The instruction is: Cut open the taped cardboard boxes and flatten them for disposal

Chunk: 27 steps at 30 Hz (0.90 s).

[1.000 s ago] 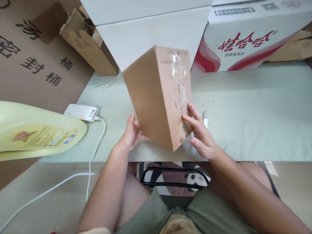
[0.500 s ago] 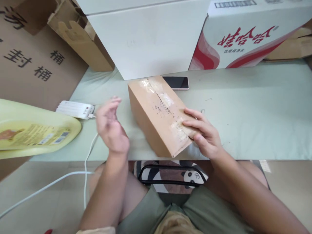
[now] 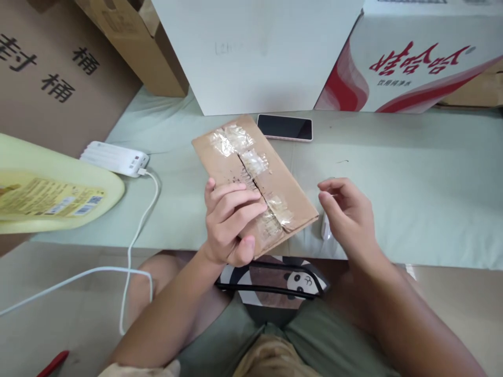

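Note:
A small brown cardboard box (image 3: 286, 180) sits at an angle on the cloth-covered surface, with strips of clear tape and a torn seam along its top. My left hand (image 3: 231, 220) holds it, fingers laid over the top face and thumb at the near edge. To the right of the box, apart from it, is my right hand (image 3: 348, 214), thumb and forefinger pinched together. Whatever may be in that pinch is too small to make out. Below those fingertips lies a small white object (image 3: 325, 228), partly hidden by the hand.
Behind the box lie a phone (image 3: 285, 127) and a large white carton (image 3: 259, 63), with a red-and-white carton (image 3: 408, 68) beside it. Leftward are a white power bank (image 3: 113, 157) with its cable (image 3: 143, 214), a yellow bottle (image 3: 58, 188) and brown cartons (image 3: 78, 47).
My left hand has come over from the left onto the box top. My right hand has let go of the box and drawn right, closing into a pinch. The white object now shows.

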### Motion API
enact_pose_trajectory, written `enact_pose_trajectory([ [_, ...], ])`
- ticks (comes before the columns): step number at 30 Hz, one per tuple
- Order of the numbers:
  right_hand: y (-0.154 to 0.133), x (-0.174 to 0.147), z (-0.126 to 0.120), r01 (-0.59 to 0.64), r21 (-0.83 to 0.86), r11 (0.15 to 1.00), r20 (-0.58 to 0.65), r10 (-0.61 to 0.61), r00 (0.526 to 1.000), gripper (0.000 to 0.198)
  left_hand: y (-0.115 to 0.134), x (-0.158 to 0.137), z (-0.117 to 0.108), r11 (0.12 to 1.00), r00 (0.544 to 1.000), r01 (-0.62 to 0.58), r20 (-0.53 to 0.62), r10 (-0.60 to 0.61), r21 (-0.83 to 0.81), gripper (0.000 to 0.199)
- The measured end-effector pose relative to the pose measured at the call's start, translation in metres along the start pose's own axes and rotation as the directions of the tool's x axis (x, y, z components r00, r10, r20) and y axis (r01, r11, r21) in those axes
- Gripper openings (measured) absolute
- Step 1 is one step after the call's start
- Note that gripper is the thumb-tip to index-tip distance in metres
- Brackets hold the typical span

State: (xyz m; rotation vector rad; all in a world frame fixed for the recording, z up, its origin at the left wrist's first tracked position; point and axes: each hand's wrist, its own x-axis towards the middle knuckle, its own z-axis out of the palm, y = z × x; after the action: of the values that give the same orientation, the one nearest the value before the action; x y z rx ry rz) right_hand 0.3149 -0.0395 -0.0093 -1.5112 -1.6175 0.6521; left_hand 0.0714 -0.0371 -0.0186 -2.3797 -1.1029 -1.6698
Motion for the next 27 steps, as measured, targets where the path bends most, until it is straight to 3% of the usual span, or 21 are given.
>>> enact_pose_trajectory([
  [2,0.007,0.004,-0.009,-0.131,-0.313,0.941,0.044,0.152,0.987,0.031,0.001,0.000,0.001,1.000,1.000,0.006,-0.007,-0.006,-0.015,0.039],
  [5,0.016,0.004,-0.019,-0.158,-0.650,0.743,0.166,0.342,0.925,0.048,0.003,0.001,0.001,1.000,1.000,0.009,-0.006,-0.009,-0.006,0.039],
  [7,0.019,0.001,-0.021,-0.122,-0.722,0.681,0.227,0.400,0.888,0.051,0.003,0.001,0.001,1.000,1.000,0.015,-0.001,-0.015,0.004,0.038],
  [9,0.021,-0.001,-0.022,-0.098,-0.703,0.704,0.258,0.381,0.888,0.050,0.004,0.001,0.001,1.000,1.000,0.025,-0.001,-0.025,0.003,0.037],
  [12,0.021,-0.001,-0.020,-0.168,-0.491,0.855,0.259,0.328,0.908,0.053,0.006,0.002,0.004,0.999,0.999,0.041,-0.011,-0.041,-0.012,0.034],
  [14,0.018,-0.001,-0.018,-0.235,-0.212,0.949,0.238,0.283,0.929,0.050,0.007,0.003,0.005,0.999,0.999,0.039,-0.020,-0.040,-0.018,0.033],
  [16,0.010,-0.003,-0.018,-0.227,0.077,0.971,0.160,0.213,0.964,0.041,0.008,0.003,0.007,0.999,0.999,0.035,-0.021,-0.036,-0.014,0.032],
  [18,-0.001,-0.007,-0.022,-0.143,0.339,0.930,0.067,0.128,0.989,0.028,0.008,0.003,0.008,0.999,0.999,0.041,-0.025,-0.041,-0.006,0.032],
  [22,-0.029,-0.017,-0.042,-0.052,0.734,0.677,0.025,0.049,0.998,0.023,0.010,0.003,0.008,0.999,0.998,0.053,-0.033,-0.054,-0.009,0.031],
  [24,-0.038,-0.018,-0.048,-0.049,0.783,0.620,0.027,0.046,0.999,0.029,0.011,0.002,0.008,0.998,0.998,0.060,-0.034,-0.060,-0.015,0.031],
  [27,-0.046,-0.016,-0.043,0.004,0.772,0.636,0.017,-0.027,0.999,0.020,0.012,0.001,0.008,0.997,0.997,0.074,-0.026,-0.074,0.004,0.032],
])
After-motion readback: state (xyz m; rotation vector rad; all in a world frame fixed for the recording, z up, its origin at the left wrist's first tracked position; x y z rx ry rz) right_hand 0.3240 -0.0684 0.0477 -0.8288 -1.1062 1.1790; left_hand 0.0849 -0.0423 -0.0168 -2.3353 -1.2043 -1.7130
